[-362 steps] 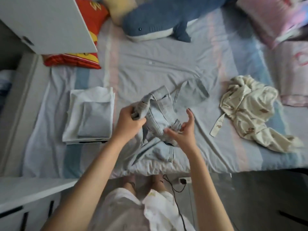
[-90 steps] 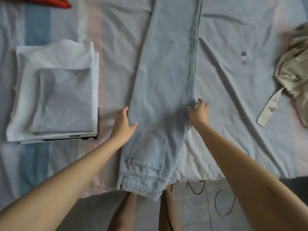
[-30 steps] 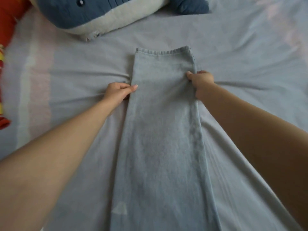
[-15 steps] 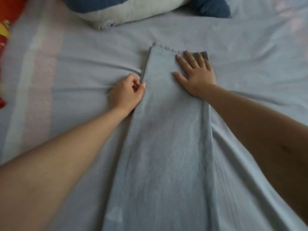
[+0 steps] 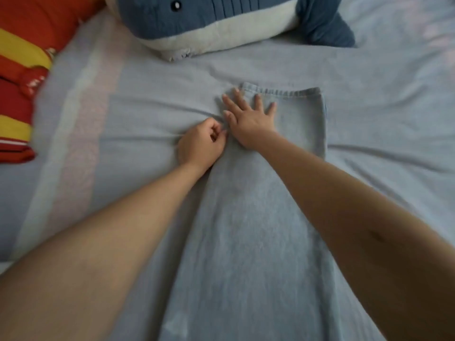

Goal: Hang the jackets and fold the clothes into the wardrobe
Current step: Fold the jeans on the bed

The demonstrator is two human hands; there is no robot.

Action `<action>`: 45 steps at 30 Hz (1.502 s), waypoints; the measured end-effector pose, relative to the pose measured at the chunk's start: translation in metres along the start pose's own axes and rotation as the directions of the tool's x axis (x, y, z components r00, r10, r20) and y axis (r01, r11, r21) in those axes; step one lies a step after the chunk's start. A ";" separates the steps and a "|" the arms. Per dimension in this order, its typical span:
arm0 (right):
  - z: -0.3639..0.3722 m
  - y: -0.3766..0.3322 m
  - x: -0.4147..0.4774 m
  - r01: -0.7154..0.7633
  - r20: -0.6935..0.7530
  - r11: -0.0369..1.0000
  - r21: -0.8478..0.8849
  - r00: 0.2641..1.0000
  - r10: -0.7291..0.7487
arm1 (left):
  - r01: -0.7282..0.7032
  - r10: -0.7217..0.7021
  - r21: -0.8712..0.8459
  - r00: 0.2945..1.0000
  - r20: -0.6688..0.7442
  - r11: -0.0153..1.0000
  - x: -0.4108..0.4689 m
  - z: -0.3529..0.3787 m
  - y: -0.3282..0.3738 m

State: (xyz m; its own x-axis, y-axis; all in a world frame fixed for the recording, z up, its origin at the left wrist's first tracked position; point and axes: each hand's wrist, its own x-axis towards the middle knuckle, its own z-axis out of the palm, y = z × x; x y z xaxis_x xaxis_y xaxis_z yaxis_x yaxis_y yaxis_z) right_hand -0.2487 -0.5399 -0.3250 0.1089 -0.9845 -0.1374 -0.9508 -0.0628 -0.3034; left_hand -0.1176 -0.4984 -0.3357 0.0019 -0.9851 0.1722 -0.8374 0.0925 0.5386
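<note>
Bed sheet (image 5: 384, 77), pale grey-blue with a pink and white stripe running down at 9 o'clock, filling the whole view and creased around the centre. Light blue jeans (image 5: 248, 242) laid flat on that sheet, stretching from 6 o'clock up past the centre, stitched hem end pointing to 12 o'clock and stopping well short of the toy. Blue and white plush shark (image 5: 209, 20) lying along the far edge at 12 o'clock, one fin out toward 1 o'clock. Red and yellow cushion (image 5: 17, 70) at 10 o'clock, cut off by the frame. Right hand (image 5: 248, 119) at the centre, palm down on the hem end near its 9 o'clock corner, fingers straight and spread, grip apart, outermost fingertip reaching just over the denim's edge. Left hand (image 5: 199, 146) just beside it at 8 o'clock, touching it, fingers curled in against the thumb, grip clamped on the jeans' 9 o'clock edge.
</note>
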 end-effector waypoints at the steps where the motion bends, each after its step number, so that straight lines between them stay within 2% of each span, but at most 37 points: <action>1: 0.004 -0.012 -0.022 0.016 -0.059 0.997 0.069 0.998 -0.012 | 0.011 -0.011 0.019 1.000 0.029 1.000 0.004 -0.001 -0.001; 3: 0.010 -0.024 -0.103 0.074 -0.129 0.986 0.152 0.990 -0.055 | 0.118 -0.113 -0.024 0.982 0.152 0.993 0.007 -0.007 0.000; 5: 0.021 -0.006 -0.199 0.186 -0.107 0.980 0.071 0.978 -0.178 | 0.310 -0.234 -0.239 0.925 0.298 0.920 0.008 -0.017 0.009; 6: 0.023 0.012 -0.243 0.206 -0.059 0.979 -0.009 0.977 -0.206 | 0.358 -0.267 -0.307 0.916 0.301 0.882 0.001 -0.022 0.015; 7: 0.023 0.037 -0.279 0.164 -0.026 0.985 -0.056 0.986 -0.165 | 0.342 -0.264 -0.301 0.926 0.271 0.890 -0.016 -0.026 0.020; 9: 0.015 0.086 -0.323 -0.058 -0.001 0.995 -0.084 0.998 0.058 | 0.188 -0.161 -0.207 0.977 0.142 0.960 -0.079 -0.044 0.030; 11: 0.008 0.103 -0.346 -0.321 0.034 0.947 -0.033 0.946 0.322 | -0.085 0.091 -0.110 0.995 0.051 0.990 -0.168 -0.065 0.032; 13: 0.010 0.082 -0.358 -0.496 0.011 0.862 0.107 0.867 0.498 | -0.254 0.237 0.098 0.959 0.157 0.962 -0.263 -0.077 0.026; 14: 0.013 0.062 -0.368 -0.491 -0.033 0.861 0.135 0.866 0.499 | -0.307 0.255 0.209 0.936 0.242 0.929 -0.306 -0.078 0.021; 15: 0.016 0.039 -0.383 -0.410 -0.100 0.904 0.121 0.901 0.422 | -0.338 0.246 0.287 0.917 0.313 0.896 -0.345 -0.079 0.017; 16: 0.023 0.016 -0.401 -0.254 -0.126 0.964 0.080 0.957 0.263 | -0.370 0.240 0.337 0.898 0.370 0.866 -0.380 -0.081 0.013; 17: 0.033 -0.001 -0.423 -0.069 -0.075 0.997 0.030 0.995 0.071 | -0.401 0.244 0.369 0.881 0.405 0.838 -0.410 -0.086 0.008; 18: 0.047 -0.014 -0.459 0.081 0.000 0.997 -0.019 0.997 -0.081 | -0.401 0.229 0.381 0.877 0.422 0.833 -0.447 -0.099 0.004; 19: 0.060 -0.014 -0.474 0.130 0.071 0.990 -0.055 0.989 -0.126 | -0.408 0.245 0.387 0.881 0.406 0.827 -0.457 -0.100 -0.009; 20: 0.069 -0.016 -0.510 0.076 0.133 0.995 -0.060 0.989 -0.068 | -0.375 0.206 0.385 0.887 0.414 0.843 -0.487 -0.115 -0.018; 22: 0.079 -0.011 -0.548 -0.160 0.149 0.986 -0.041 0.975 0.165 | -0.297 0.127 0.394 0.906 0.403 0.870 -0.512 -0.135 -0.031; 25: 0.076 -0.028 -0.569 -0.399 0.221 0.915 -0.055 0.889 0.401 | -0.159 -0.029 0.437 0.919 0.393 0.885 -0.534 -0.153 -0.033; 27: 0.068 -0.050 -0.578 -0.452 0.246 0.890 -0.058 0.858 0.452 | 0.046 -0.189 0.419 0.933 0.306 0.907 -0.546 -0.164 -0.031; 29: 0.069 -0.068 -0.593 -0.379 0.282 0.924 -0.052 0.882 0.377 | 0.269 -0.357 0.336 0.904 0.236 0.903 -0.558 -0.171 -0.028; 32: 0.073 -0.091 -0.630 -0.288 0.356 0.953 -0.096 0.884 0.304 | 0.497 -0.542 0.223 0.797 0.265 0.839 -0.590 -0.192 -0.022; 36: 0.072 -0.115 -0.661 -0.224 0.354 0.966 -0.127 0.900 0.255 | 0.810 -0.750 0.064 0.506 0.426 0.582 -0.610 -0.228 -0.024; 39: 0.072 -0.116 -0.671 -0.164 0.342 0.976 -0.143 0.917 0.204 | 0.911 -0.731 0.020 0.317 0.604 0.411 -0.602 -0.249 -0.024; 41: 0.074 -0.110 -0.677 -0.109 0.290 0.990 -0.093 0.948 0.132 | 0.909 -0.634 0.048 0.250 0.732 0.414 -0.591 -0.268 -0.016; 43: 0.070 -0.096 -0.683 -0.047 0.345 0.997 -0.069 0.936 0.068 | 0.912 -0.550 0.005 0.243 0.799 0.410 -0.577 -0.286 0.000; 45: 0.067 -0.081 -0.689 0.074 0.345 0.996 -0.056 0.937 -0.050 | 0.949 -0.505 -0.091 0.240 0.829 0.302 -0.555 -0.306 0.021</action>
State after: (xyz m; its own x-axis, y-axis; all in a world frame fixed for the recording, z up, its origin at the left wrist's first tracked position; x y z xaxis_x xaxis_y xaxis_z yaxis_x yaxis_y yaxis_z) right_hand -0.2271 0.1546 -0.2687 0.2497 -0.8632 -0.4388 -0.9550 -0.1445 -0.2592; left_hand 0.0311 0.0948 -0.1681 -0.0294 -0.4036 -0.9145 -0.2011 -0.8938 0.4009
